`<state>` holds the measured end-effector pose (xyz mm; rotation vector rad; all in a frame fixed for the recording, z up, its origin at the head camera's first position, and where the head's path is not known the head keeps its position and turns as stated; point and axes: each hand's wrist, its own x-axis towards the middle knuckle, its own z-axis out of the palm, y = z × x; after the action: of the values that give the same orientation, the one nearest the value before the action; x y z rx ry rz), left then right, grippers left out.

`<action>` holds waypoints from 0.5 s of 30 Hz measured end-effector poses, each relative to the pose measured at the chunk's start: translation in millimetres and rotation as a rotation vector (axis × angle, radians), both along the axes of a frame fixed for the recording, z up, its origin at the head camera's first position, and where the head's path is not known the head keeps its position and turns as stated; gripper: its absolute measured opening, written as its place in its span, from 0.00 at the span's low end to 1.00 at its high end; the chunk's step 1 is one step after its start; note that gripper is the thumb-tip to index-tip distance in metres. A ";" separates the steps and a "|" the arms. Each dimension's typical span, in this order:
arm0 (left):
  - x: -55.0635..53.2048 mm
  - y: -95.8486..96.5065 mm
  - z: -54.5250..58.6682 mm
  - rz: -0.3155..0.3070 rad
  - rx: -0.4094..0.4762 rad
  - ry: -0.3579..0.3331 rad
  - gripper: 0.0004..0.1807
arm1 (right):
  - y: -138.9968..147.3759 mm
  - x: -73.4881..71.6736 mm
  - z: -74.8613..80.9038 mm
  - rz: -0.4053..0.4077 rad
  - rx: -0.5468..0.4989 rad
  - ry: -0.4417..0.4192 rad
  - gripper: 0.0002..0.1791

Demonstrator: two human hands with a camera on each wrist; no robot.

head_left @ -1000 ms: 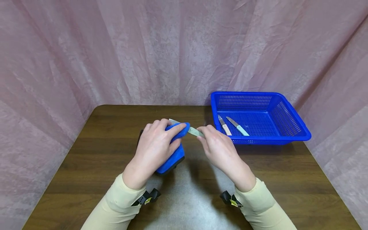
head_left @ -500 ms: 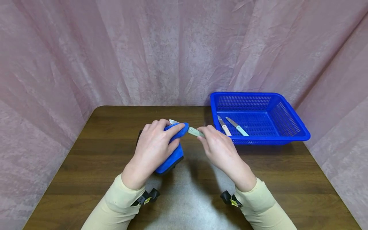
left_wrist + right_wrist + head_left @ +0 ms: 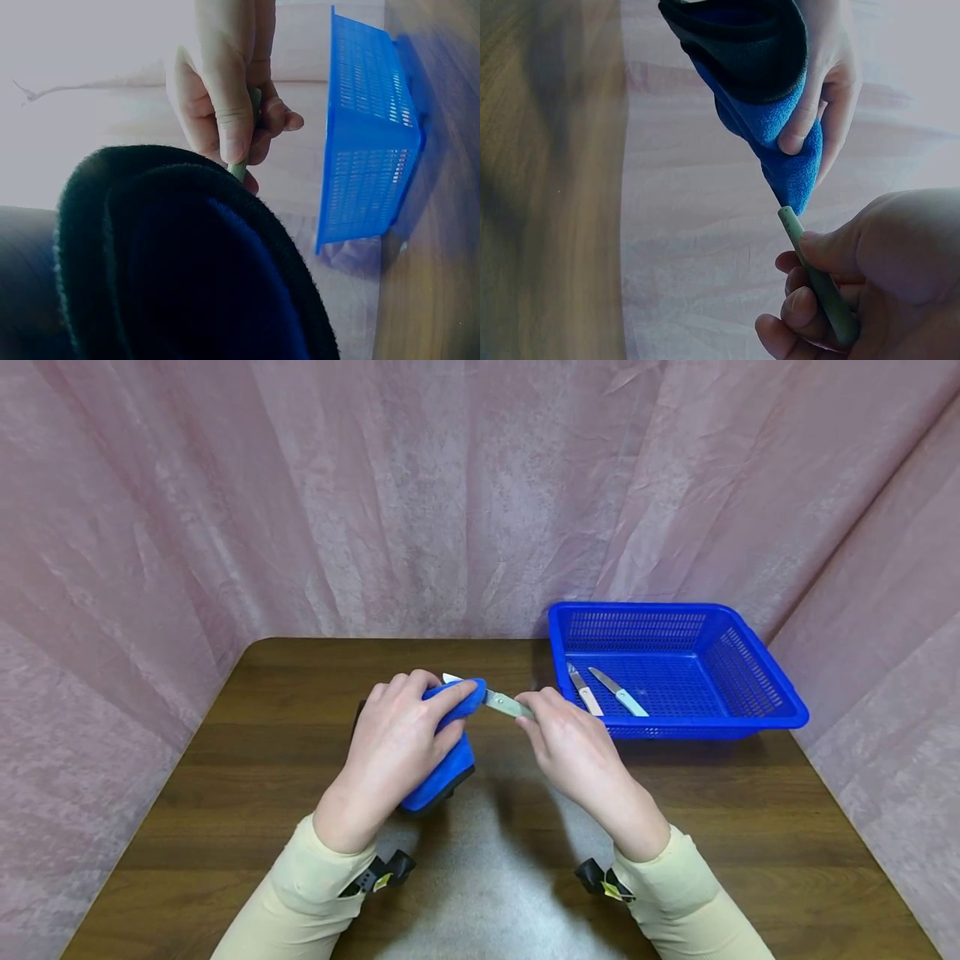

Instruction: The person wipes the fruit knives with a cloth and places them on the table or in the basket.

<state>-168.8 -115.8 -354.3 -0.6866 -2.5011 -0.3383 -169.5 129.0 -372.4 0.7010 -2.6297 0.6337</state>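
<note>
Blue cloth (image 3: 444, 775); pale-green knife handle (image 3: 508, 704)

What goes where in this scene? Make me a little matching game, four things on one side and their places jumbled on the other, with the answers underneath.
Things:
1. blue cloth
2. basket
3. pink-handled knife
4. green-handled knife

Places:
A. held by its handle in the right hand
B. standing on the table
C. lying inside a container, beside another knife
D. gripped by the left hand

Right pairs: 1-D, 2-B, 3-C, 4-A.
</note>
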 end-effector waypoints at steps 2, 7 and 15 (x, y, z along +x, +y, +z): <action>0.0 -0.5 0.0 0.002 0.001 -0.005 0.23 | 0.0 0.0 0.1 -0.001 0.000 -0.004 0.13; -0.9 -2.1 -0.7 0.008 0.007 -0.007 0.23 | 0.3 0.0 0.4 -0.004 0.002 -0.011 0.12; -1.3 -4.7 -0.5 0.022 0.014 -0.005 0.23 | 0.5 0.0 0.3 -0.003 0.008 -0.005 0.12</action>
<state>-170.1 -120.5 -354.8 -0.6528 -2.5065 -0.3490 -169.5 129.4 -372.1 0.6990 -2.6387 0.6261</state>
